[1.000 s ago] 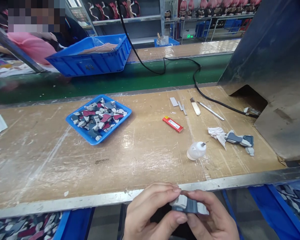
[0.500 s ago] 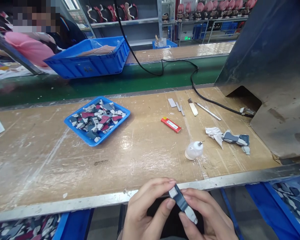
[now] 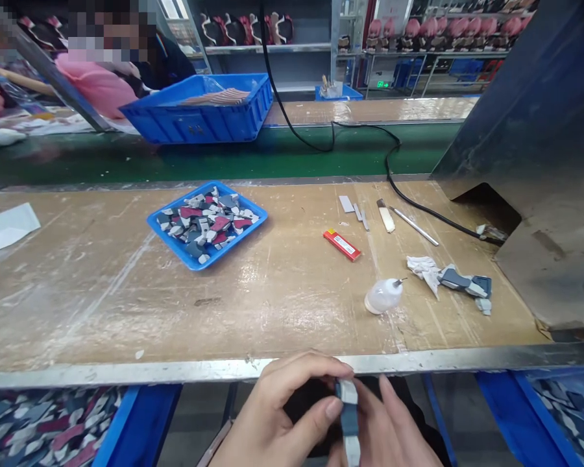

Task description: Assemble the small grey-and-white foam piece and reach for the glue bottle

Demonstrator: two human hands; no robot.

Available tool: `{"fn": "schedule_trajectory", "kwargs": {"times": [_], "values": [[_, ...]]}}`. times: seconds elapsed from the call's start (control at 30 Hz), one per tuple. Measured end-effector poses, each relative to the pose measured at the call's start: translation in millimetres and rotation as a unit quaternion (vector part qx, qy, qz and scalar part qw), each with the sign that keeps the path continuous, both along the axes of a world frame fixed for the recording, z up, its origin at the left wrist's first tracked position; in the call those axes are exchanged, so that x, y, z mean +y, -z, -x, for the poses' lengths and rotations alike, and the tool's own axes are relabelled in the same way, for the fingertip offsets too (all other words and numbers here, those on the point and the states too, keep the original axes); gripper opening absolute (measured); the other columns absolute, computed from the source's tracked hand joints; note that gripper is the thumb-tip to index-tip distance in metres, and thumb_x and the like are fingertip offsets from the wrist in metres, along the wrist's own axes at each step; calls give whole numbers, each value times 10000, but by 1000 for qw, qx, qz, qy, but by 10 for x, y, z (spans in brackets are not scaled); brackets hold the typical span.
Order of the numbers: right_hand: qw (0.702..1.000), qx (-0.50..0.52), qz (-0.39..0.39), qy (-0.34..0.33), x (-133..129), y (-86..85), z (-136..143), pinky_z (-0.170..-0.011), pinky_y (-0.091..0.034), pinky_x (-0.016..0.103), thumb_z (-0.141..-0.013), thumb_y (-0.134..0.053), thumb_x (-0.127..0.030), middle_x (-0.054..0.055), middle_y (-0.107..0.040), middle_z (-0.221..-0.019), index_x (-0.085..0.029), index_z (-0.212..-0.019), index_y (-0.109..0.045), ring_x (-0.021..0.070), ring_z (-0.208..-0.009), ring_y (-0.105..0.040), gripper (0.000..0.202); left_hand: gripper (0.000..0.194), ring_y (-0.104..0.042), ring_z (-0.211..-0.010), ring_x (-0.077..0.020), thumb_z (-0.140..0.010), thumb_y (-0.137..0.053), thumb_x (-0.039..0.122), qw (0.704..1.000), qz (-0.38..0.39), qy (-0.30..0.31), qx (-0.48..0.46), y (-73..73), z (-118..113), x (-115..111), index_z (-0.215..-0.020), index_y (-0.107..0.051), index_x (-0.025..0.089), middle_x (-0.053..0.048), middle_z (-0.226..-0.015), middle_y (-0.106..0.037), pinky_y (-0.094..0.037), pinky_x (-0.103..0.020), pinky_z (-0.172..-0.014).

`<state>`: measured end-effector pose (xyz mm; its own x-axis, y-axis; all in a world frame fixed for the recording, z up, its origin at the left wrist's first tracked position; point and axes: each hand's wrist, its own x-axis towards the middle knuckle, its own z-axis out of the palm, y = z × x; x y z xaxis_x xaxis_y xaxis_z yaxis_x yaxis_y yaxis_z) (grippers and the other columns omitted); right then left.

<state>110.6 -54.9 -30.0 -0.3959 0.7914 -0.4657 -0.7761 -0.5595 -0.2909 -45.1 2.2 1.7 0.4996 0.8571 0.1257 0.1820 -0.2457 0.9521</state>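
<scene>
Just below the bench's front edge, my left hand (image 3: 282,415) and my right hand (image 3: 389,434) both pinch one small grey and white plastic piece (image 3: 348,415), which stands nearly on end between the fingertips. A small blue tray (image 3: 168,233) piled with several grey, white and dark red pieces like it sits on the wooden bench (image 3: 102,285) to the upper left of my hands. A few more such pieces (image 3: 464,284) lie at the right beside a white rag (image 3: 422,266).
A small squeeze bottle (image 3: 382,296), a red box (image 3: 341,244), blades and a thin metal tool (image 3: 413,226) lie on the bench. A large metal hood (image 3: 540,162) fills the right. Beyond are a green conveyor (image 3: 224,159), a blue crate (image 3: 199,110), a black cable and another person.
My hands have turned the piece from lying flat to standing almost upright, and they sit a little lower in view. The camera has shifted slightly.
</scene>
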Motion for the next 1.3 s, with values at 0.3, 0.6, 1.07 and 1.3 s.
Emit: {"fn": "schedule_trajectory", "kwargs": {"times": [0.3,0.6,1.07,1.3], "values": [[978,119,34,-171,-85,33,47,-401,-179,158,-732,-691,-784,-121,-363,-388,-196,-722,-531,26,-319,-196,610,303,-739,-989,-190,-919,-679,198,987,124,103,-1,-64,25,38,-1203,-584,243,-35,-1014,-772,-586,-277,-902],[983,131,62,-111,-52,-155,71,-403,-131,181,-633,-844,-671,-135,-351,-444,-200,-675,-471,25,-369,-120,602,252,-735,-1035,-208,-942,-622,195,985,131,110,-16,-41,-11,75,-1193,-623,220,-73,-1079,-763,-586,-301,-933],[988,97,93,-69,-90,-133,110,-404,-108,138,-623,-875,-615,-157,-279,-401,-189,-755,-572,15,-326,-230,540,207,-739,-818,-177,-984,-571,275,986,136,94,-7,0,18,63,-1163,-667,237,-60,-984,-768,-621,-251,-763],[997,26,65,-42,56,-141,146,-453,-240,184,-670,-696,-830,-95,-454,-501,-202,-859,-544,75,-404,-377,673,744,-722,-1104,-278,-679,-906,420,997,35,53,42,-35,74,-35,-1357,-610,347,-77,-1270,-710,-607,-335,-941]]}}
